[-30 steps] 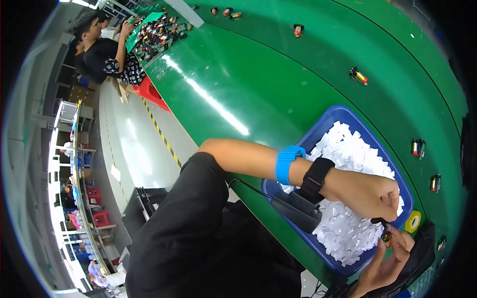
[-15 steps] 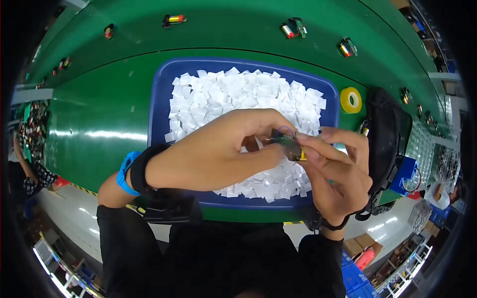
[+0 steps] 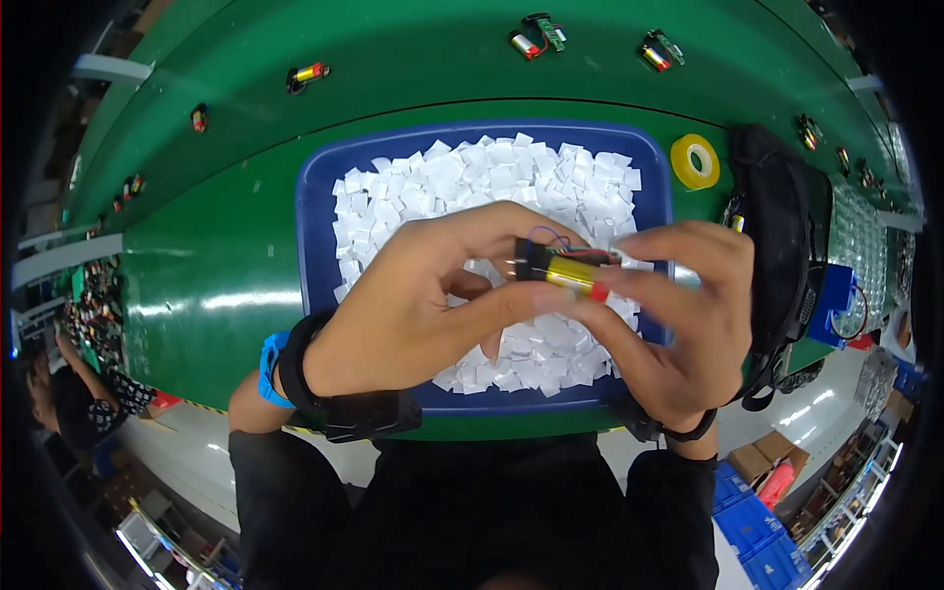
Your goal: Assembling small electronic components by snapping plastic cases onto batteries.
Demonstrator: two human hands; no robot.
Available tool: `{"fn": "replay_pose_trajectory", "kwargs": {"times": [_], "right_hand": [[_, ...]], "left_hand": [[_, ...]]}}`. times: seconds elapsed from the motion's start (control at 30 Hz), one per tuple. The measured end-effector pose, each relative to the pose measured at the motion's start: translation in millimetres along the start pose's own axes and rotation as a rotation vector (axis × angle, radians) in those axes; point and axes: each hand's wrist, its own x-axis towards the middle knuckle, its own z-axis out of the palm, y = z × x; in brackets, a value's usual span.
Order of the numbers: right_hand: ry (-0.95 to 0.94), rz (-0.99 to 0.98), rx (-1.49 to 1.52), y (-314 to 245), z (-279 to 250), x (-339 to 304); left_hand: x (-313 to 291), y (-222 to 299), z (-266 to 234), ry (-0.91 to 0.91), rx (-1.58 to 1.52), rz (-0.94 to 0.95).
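A small battery assembly [image 3: 572, 278] is held above a blue tray [image 3: 309, 211] of loose white square paper pieces [image 3: 482, 177]. It has a yellow cylindrical cell with a red end, a black end part and thin wires. My left hand [image 3: 393, 305] grips its black end and the cell's side between thumb and fingers. At the red end, the thumb and fingertips of my right hand [image 3: 693, 315] close on the assembly, somewhat blurred by motion. Fingers hide part of the wires and the far side.
A yellow tape roll [image 3: 695, 161] lies right of the tray, beside a black bag [image 3: 777, 226]. Similar battery assemblies [image 3: 538, 36] are spread along the green strip at the back. A blue box [image 3: 834, 303] and clear plastic trays [image 3: 855, 236] stand at right. Another person [image 3: 74, 393] is at far left.
The battery assembly has been turned, so its yellow cell now shows lengthwise. My right hand has shifted slightly right with its fingers more spread. The whole view has tilted a little.
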Motion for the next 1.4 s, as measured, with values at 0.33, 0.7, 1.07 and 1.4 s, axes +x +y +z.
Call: {"fn": "replay_pose_trajectory", "kwargs": {"times": [0.33, 0.7, 1.07, 1.4], "right_hand": [[-0.04, 0.281, 0.4, 3, 2, -14], [0.037, 0.248, 0.611, 5, 4, -16], [-0.014, 0.663, 0.997, 5, -3, -12], [-0.04, 0.117, 0.531, 10, -3, -8]], "left_hand": [[6, -9, 2, 0.105, 0.138, 0.37], [3, -1, 0, 0.106, 0.551, 0.51], [6, 5, 1, 0.1, 0.953, 0.727], [1, 14, 3, -0.004, -0.08, 0.039]]}}
